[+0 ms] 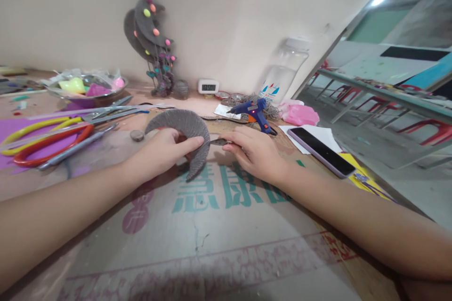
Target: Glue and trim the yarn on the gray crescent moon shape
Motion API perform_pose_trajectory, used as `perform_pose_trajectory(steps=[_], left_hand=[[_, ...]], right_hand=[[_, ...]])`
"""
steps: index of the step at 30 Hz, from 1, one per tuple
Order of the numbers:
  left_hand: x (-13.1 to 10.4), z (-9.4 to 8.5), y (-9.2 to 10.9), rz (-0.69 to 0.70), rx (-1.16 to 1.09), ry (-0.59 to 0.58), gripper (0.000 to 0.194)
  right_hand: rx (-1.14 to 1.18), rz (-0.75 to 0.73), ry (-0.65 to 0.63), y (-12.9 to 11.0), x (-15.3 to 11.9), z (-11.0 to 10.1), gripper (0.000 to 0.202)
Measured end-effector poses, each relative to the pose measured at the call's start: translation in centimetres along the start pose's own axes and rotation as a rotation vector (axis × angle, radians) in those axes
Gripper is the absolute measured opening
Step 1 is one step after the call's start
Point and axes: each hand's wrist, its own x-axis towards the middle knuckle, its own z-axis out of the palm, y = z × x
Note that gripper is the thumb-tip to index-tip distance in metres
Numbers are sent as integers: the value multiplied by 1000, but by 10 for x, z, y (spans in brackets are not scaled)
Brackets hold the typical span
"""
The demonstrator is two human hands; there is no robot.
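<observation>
A crescent wrapped in grey yarn (pixel 183 123) is held by my left hand (pixel 169 148), whose thumb lies on its front face while the other fingers are behind it. My right hand (pixel 252 150) pinches a small dark pointed piece (pixel 219 142) between thumb and fingers. The tip of that piece points left, at the crescent's outer right edge; whether it touches cannot be made out. Below both hands lies a printed cardboard sheet (pixel 212 244). A blue glue gun (pixel 257 112) rests just behind my right hand.
Scissors with yellow and red handles (pixel 52 150) lie at left, before a metal bowl (pixel 106 99). Against the wall stand a decorated grey crescent (pixel 150 28), a small clock (pixel 208 86) and a water bottle (pixel 282 73). A phone (pixel 321 150) lies right, near the table edge.
</observation>
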Motion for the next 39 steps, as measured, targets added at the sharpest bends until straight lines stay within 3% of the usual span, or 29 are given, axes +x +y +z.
perform_pose_trajectory(steps=[26, 34, 39], left_hand=[[-1, -2, -1, 22, -78, -19, 42], [-1, -1, -1, 11, -92, -13, 40], [0, 1, -3, -1, -131, -14, 40]], right_hand=[[9, 25, -29, -1, 0, -1, 28], [105, 82, 42, -2, -1, -2, 28], [49, 49, -14, 0, 0, -1, 29]])
